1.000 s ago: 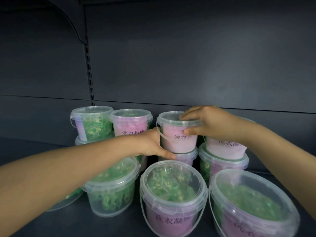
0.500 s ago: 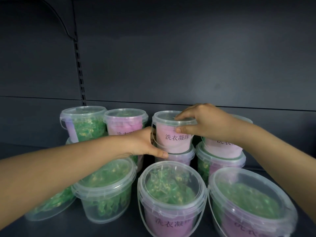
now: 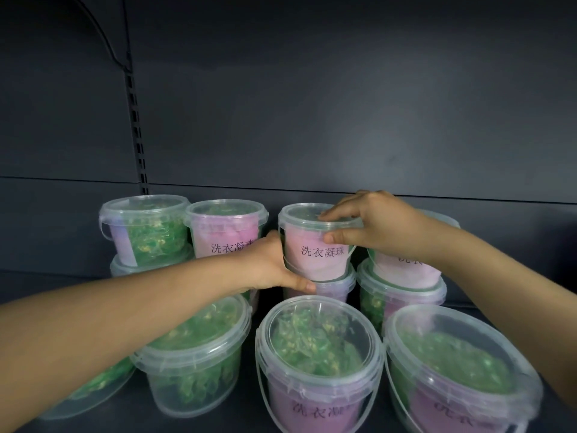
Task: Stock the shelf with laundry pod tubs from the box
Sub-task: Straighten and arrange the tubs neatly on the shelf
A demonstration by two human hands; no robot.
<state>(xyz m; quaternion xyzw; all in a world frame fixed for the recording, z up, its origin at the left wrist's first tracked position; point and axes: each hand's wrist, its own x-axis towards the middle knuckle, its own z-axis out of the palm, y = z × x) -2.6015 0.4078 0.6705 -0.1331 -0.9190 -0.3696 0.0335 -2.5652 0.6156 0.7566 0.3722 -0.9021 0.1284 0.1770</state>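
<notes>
Since a second ago, the clear round plastic tub with the pink printed label (image 3: 315, 254) has been turned slightly, so that its four printed characters, partly hidden before, are now shown in full towards the front edge of the dark grey metal shelf (image 3: 46, 281); both hands are kept on it as before. The tub is gripped by the left hand (image 3: 271, 267), whose fingers are wrapped round the lower left wall with the thumb laid along the base. It is also gripped by the right hand (image 3: 371, 223), whose fingers are spread over the lid while the thumb is pressed against the front wall just under the rim. This two-handed hold is judged to serve for steadying and squaring the tub, since it is set upright on the lid of a second clear tub (image 3: 331, 289) in the row along the back edge. Similar two-high stacks are seen just beside it: a green-filled tub (image 3: 143, 232) and a pink-labelled tub (image 3: 228, 232) towards the left, and another pink-labelled pair (image 3: 402, 285) to the right. Three larger-looking clear tubs of green pods (image 3: 315, 364) are stood along the front edge, which is why the arms are reached over them. Labels are apparently being faced forward for display. No box is in view.
</notes>
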